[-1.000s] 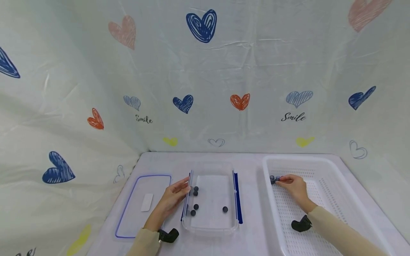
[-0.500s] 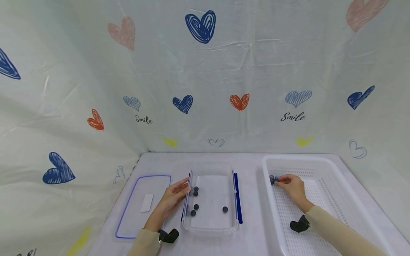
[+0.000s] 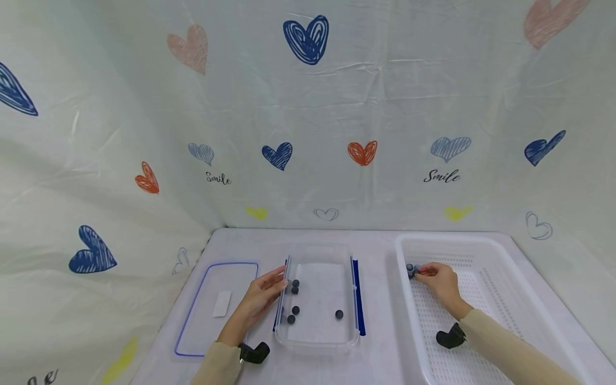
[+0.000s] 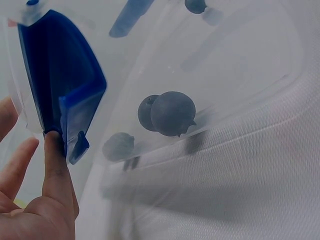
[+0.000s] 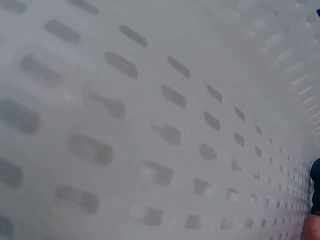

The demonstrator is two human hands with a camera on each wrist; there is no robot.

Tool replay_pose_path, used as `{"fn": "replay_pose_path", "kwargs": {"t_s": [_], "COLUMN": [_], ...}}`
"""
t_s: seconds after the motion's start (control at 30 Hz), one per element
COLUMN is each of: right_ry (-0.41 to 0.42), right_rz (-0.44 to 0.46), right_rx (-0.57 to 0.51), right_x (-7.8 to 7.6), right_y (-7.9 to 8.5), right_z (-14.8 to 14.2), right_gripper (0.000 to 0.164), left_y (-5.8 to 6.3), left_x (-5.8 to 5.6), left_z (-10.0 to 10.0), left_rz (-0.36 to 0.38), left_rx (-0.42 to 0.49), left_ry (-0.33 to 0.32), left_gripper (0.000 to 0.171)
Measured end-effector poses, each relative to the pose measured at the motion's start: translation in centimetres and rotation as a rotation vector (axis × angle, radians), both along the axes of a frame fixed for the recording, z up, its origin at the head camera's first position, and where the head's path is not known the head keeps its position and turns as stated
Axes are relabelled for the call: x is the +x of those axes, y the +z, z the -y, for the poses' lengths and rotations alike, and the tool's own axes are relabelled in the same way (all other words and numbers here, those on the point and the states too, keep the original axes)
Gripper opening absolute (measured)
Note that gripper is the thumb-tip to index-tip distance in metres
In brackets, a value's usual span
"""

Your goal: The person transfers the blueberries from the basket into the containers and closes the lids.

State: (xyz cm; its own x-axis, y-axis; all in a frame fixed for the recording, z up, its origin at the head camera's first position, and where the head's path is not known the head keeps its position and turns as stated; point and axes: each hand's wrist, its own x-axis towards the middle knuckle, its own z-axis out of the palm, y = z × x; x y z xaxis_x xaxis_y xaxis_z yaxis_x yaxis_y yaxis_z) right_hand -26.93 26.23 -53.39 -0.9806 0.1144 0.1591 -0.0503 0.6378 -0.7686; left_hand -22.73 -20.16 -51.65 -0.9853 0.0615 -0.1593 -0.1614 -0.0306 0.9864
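My left hand (image 3: 262, 297) rests against the left side of a clear plastic container (image 3: 315, 345). In the left wrist view, its fairly straight finger (image 4: 55, 175) touches the container's blue clip (image 4: 75, 75). Several blueberries (image 3: 339, 314) lie apart inside the container; some show enlarged through the wall as a blueberry (image 4: 172, 112) in the left wrist view. Over the far left corner of a white perforated basket (image 3: 452, 239), my right hand (image 3: 443, 283) pinches a blueberry (image 3: 416, 268) between thumb and fingers. Other blueberries (image 3: 409, 267) sit beside its fingertips. The right wrist view catches only a fingertip (image 5: 312, 227).
Left of the container lies a clear lid (image 3: 231, 263) with a blue seal, bearing a white rectangle (image 3: 222, 303). Another blue clip (image 3: 358, 299) hangs folded out on the container's right side. The basket's slotted floor (image 5: 170, 95) fills the right wrist view. A heart-printed curtain (image 3: 313, 107) stands behind the table.
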Motion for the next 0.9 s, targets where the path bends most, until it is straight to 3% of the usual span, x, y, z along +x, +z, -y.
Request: {"fn": "replay_pose_path", "kwargs": {"t_s": [0.3,0.57,0.9], "right_ry": [-0.013,-0.033,-0.015], "right_rz": [0.043,0.019,0.05], "right_rx": [-0.043,-0.054,-0.076], "right_x": [0.0,0.0,0.8], "right_y": [0.6,1.3,3.1], "right_z": [0.0,0.0,0.2], "right_gripper": [0.023,0.022,0.025], "left_y": [-0.2,0.1,0.3], "left_x": [-0.1,0.0,0.1], "left_z": [0.1,0.2,0.1], "left_rz": [-0.005,-0.013,0.006], "left_rx": [0.001,0.0,-0.013], "left_ry": [-0.017,-0.021,-0.008], "left_gripper": [0.054,0.055,0.053]}}
